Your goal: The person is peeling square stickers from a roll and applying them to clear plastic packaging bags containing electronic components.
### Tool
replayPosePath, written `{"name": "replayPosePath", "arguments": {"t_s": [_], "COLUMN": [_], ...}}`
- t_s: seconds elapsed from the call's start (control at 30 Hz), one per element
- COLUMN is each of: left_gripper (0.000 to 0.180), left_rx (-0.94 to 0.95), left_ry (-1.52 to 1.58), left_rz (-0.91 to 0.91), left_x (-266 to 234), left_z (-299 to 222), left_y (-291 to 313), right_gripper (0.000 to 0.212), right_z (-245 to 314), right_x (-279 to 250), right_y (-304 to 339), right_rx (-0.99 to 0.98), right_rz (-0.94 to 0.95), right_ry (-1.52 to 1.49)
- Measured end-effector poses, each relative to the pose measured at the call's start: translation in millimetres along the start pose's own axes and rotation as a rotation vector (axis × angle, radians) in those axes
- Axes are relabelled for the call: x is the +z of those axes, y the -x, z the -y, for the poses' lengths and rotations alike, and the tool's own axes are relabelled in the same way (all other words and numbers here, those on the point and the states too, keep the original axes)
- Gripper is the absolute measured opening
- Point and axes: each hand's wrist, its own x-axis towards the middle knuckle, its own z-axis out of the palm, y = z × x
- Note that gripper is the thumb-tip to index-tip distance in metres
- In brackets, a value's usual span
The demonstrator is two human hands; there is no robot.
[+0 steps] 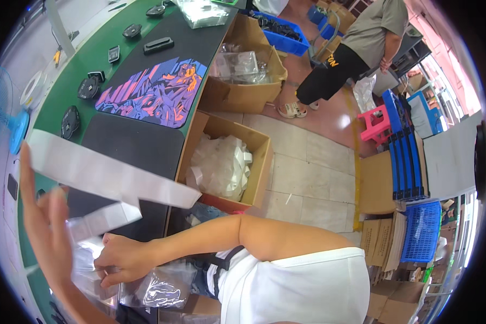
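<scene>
My left hand is raised at the lower left, holding up a long flat white cardboard box blank by its left end. My right hand reaches across my body and grips the folded lower part of that white box. Under both hands lie clear plastic bags, one with a dark item inside. The hands hover over a black mat on the green worktable.
A purple and orange patterned mat lies further along the table, with black round parts beside it. Open cardboard boxes of white bags and clear bags stand on the floor. A person stands at the back near blue crates.
</scene>
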Motion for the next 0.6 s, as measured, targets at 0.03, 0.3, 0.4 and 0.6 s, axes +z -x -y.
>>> {"name": "replayPosePath", "arguments": {"t_s": [0.03,0.3,0.4,0.6], "left_gripper": [0.066,0.058,0.060,0.042], "left_rx": [0.127,-0.358,-0.295,-0.172], "left_ry": [-0.076,0.346,0.373,0.364], "left_rz": [-0.238,-0.280,-0.306,-0.103], "left_x": [6,-5,4,-7], "left_z": [15,76,66,69], "left_y": [-13,-28,-28,-18], "right_gripper": [0.030,0.046,0.054,0.015], "right_z": [3,5,22,64], "right_x": [-2,0,-16,-63], "right_y": [3,25,31,16], "right_rx": [0.002,-0.040,0.008,-0.142], "right_rz": [0.009,-0.150,-0.139,-0.216], "right_ry": [0.006,0.041,0.040,-0.113]}}
